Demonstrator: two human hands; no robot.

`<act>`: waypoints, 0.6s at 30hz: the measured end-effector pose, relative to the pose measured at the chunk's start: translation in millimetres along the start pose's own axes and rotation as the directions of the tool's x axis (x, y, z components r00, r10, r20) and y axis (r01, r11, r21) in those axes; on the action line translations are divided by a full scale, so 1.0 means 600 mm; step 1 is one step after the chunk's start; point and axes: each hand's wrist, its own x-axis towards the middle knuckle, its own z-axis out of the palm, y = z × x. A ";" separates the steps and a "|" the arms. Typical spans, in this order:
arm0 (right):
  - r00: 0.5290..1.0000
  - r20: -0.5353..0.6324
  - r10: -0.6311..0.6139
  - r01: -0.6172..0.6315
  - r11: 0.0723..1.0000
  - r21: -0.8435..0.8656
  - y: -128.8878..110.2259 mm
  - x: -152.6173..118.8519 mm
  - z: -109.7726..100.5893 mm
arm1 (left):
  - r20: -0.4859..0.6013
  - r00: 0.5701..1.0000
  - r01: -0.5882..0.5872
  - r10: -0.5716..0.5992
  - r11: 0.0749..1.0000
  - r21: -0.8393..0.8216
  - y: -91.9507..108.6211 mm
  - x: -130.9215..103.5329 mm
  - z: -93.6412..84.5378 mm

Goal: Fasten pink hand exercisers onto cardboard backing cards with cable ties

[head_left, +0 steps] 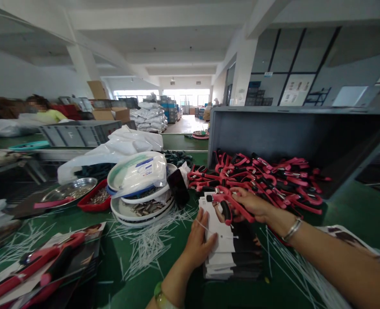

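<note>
My right hand (249,202) is closed around pliers (226,202) with pinkish-red handles and black parts, held over a stack of printed cards (220,259). The top card (216,231) is white with a dark printed side. My left hand (198,242) grips this card's left edge, thumb over its face and fingers along the side. A thin white cable tie (234,237) crosses the card, its head near the middle; part of it is hidden by my left hand. Right behind the stack, many similar pliers (260,176) spill from a tipped grey crate (293,128).
Loose cable ties (144,249) lie left of the stack. Beyond them stand stacked white basins (141,214), a black phone (177,189), a red tray (96,201) and a metal bowl (77,189). More pliers (54,253) rest on cards at left. A person (48,112) is far left.
</note>
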 end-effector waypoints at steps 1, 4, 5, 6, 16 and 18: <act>0.999 0.006 0.043 -0.043 0.999 -0.010 0.009 -0.002 0.009 | -0.003 1.000 -0.002 0.002 1.000 -0.008 0.000 -0.001 0.001; 0.996 -0.031 0.086 -0.089 0.990 -0.112 0.029 -0.009 0.021 | -0.026 1.000 -0.012 0.010 0.998 -0.057 0.002 -0.001 0.002; 0.996 -0.037 0.081 -0.086 0.982 -0.169 0.033 -0.012 0.022 | -0.033 0.999 -0.012 0.010 0.997 -0.078 0.003 0.000 0.001; 0.997 -0.033 0.064 -0.070 0.968 -0.243 0.036 -0.017 0.020 | -0.034 0.999 -0.010 0.007 0.995 -0.100 0.003 0.001 0.001; 0.791 0.254 -0.557 0.439 0.227 -0.869 0.066 -0.065 -0.011 | -0.087 0.983 0.108 -0.160 0.899 -0.424 0.028 0.011 -0.046; 0.781 0.309 -0.543 0.455 0.155 -0.877 0.071 -0.072 -0.007 | -0.170 0.967 0.125 -0.191 0.933 -0.338 0.055 0.039 -0.058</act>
